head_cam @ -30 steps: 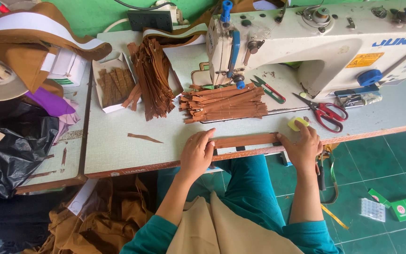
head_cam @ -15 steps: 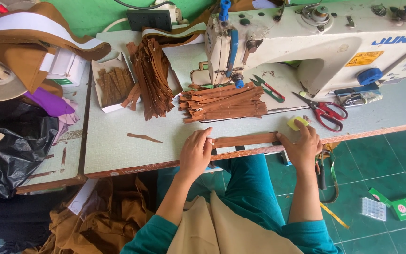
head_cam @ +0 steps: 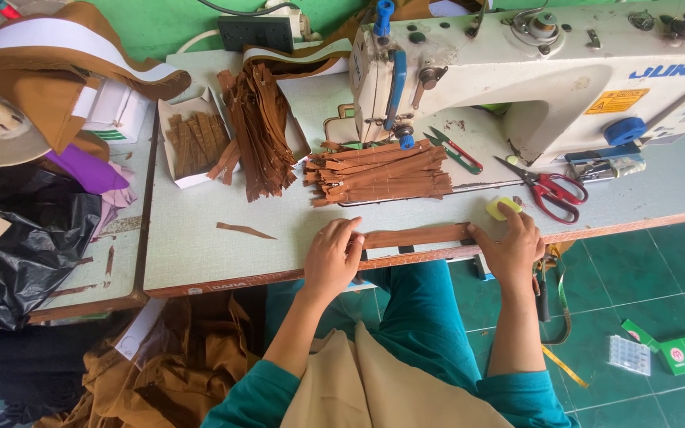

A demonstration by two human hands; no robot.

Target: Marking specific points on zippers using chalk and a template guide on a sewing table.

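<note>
A brown fabric strip (head_cam: 415,235) lies flat along the front edge of the grey sewing table (head_cam: 223,254). My left hand (head_cam: 331,257) presses its left end with the fingers curled. My right hand (head_cam: 511,242) holds down its right end, beside a small yellow piece of chalk (head_cam: 500,208). Just behind the strip sits a pile of several similar brown strips (head_cam: 380,171), in front of the white sewing machine (head_cam: 533,67).
Red-handled scissors (head_cam: 547,190) and small snips (head_cam: 455,149) lie near the machine. More brown strips (head_cam: 259,131) and a white box of pieces (head_cam: 192,144) sit at the left. A black plastic bag (head_cam: 29,238) and brown cloth cover the side table. Small boxes (head_cam: 679,350) lie on the green floor.
Both hands have stayed on the strip ends; the left hand's fingers have curled slightly at the strip's left end. Otherwise nothing has moved.
</note>
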